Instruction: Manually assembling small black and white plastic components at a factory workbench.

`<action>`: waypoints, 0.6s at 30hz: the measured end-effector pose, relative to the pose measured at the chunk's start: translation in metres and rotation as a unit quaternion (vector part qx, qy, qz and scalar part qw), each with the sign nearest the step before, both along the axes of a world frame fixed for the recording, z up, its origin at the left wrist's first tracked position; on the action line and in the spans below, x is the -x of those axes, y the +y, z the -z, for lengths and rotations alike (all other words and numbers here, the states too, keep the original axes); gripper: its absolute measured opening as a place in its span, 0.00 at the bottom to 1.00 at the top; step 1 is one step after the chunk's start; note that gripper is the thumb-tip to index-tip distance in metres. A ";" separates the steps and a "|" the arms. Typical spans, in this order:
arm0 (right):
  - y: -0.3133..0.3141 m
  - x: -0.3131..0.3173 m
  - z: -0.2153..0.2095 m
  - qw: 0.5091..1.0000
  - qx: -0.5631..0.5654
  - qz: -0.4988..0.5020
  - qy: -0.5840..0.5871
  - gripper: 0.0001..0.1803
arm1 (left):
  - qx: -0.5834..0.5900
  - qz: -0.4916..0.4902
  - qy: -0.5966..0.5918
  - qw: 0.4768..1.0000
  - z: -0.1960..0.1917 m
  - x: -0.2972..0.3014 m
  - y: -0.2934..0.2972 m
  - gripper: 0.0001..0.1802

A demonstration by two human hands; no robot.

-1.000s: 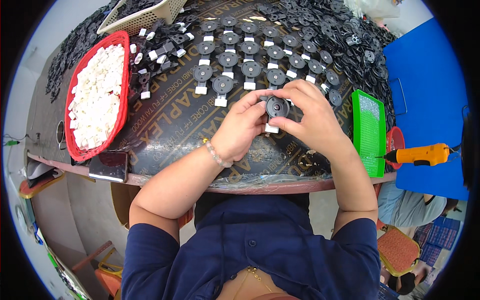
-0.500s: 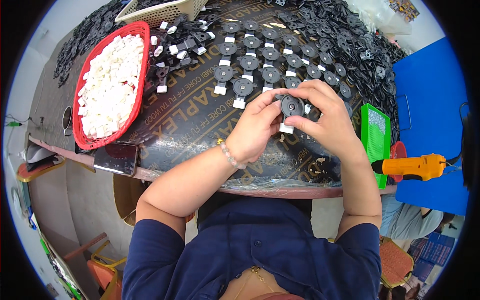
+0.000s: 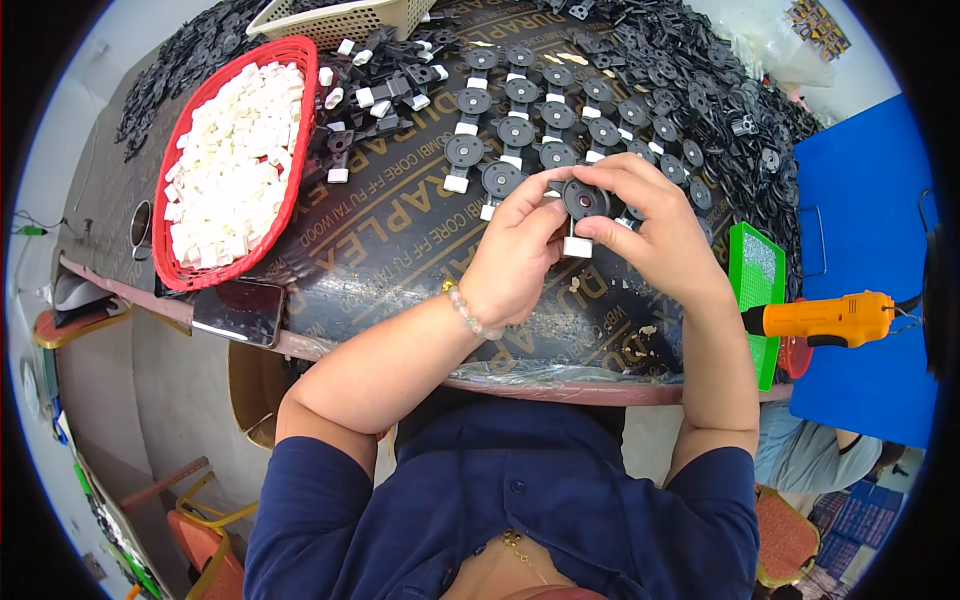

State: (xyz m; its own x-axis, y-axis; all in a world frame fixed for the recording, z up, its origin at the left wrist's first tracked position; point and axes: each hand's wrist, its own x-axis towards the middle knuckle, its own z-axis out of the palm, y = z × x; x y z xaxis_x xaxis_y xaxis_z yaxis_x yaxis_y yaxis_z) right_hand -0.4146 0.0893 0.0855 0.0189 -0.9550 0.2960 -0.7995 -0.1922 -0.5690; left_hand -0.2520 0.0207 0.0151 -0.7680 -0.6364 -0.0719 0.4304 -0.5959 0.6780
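The left hand (image 3: 520, 250) and right hand (image 3: 645, 220) partly cover the held part (image 3: 585, 201). At far left, the view cuts off the beige basket (image 3: 345, 22). At right, bits (image 3: 763, 257) in the green tray (image 3: 738, 265) are too small to tell.

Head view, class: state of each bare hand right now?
Left hand: holding a round black plastic-looking part with a white rectangular end.
Right hand: holding the same part, from its right.

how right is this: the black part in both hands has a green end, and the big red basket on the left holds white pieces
Only the colour is wrong: the head view shows a white end on the black part; the rest stands.
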 end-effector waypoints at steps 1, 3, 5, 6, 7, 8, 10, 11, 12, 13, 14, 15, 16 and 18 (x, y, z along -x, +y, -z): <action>-0.001 0.000 -0.001 1.000 -0.012 -0.004 -0.022 0.27 | -0.001 0.001 0.000 1.000 0.000 -0.001 0.000 0.21; -0.002 0.001 -0.003 0.999 -0.026 -0.008 -0.045 0.27 | 0.006 0.002 0.010 1.000 -0.002 -0.001 0.000 0.22; -0.003 0.002 -0.005 0.999 -0.024 -0.029 -0.027 0.27 | 0.007 0.008 0.000 1.000 -0.002 -0.002 -0.002 0.24; -0.003 0.003 -0.008 0.999 -0.025 -0.030 -0.028 0.27 | 0.008 0.014 -0.011 1.000 -0.002 -0.002 -0.002 0.26; -0.005 0.005 -0.010 0.999 -0.019 -0.024 -0.015 0.27 | 0.009 0.012 -0.011 1.000 -0.002 -0.001 -0.001 0.26; -0.008 0.006 -0.011 1.000 -0.014 -0.019 -0.002 0.27 | 0.057 -0.038 -0.018 0.997 0.000 0.001 0.003 0.28; -0.021 0.013 -0.010 0.997 0.058 0.040 -0.019 0.28 | 0.239 -0.132 -0.076 0.959 -0.004 -0.002 0.006 0.36; -0.030 0.015 -0.017 0.995 0.071 0.063 -0.028 0.28 | 0.410 -0.231 -0.113 0.875 -0.004 -0.004 0.004 0.37; -0.040 0.014 -0.019 0.994 0.092 0.057 -0.025 0.28 | 0.528 -0.282 -0.086 0.796 -0.006 -0.009 0.003 0.35; -0.053 0.009 -0.015 0.994 0.093 0.050 -0.025 0.28 | 0.635 -0.326 -0.059 0.698 -0.008 -0.013 0.001 0.34; -0.067 0.001 -0.007 0.995 0.096 0.021 -0.007 0.27 | 0.649 -0.333 -0.028 0.683 -0.009 -0.010 0.007 0.29; -0.081 -0.010 0.003 0.995 0.100 -0.008 0.012 0.26 | 0.673 -0.321 -0.027 0.665 -0.010 -0.014 0.014 0.27; -0.097 -0.025 0.018 0.992 0.115 -0.042 0.027 0.26 | 0.684 -0.318 -0.016 0.656 -0.009 -0.016 0.018 0.27; -0.122 -0.060 0.044 0.985 0.140 -0.089 0.056 0.25 | 0.724 -0.310 0.002 0.616 -0.003 -0.016 0.017 0.22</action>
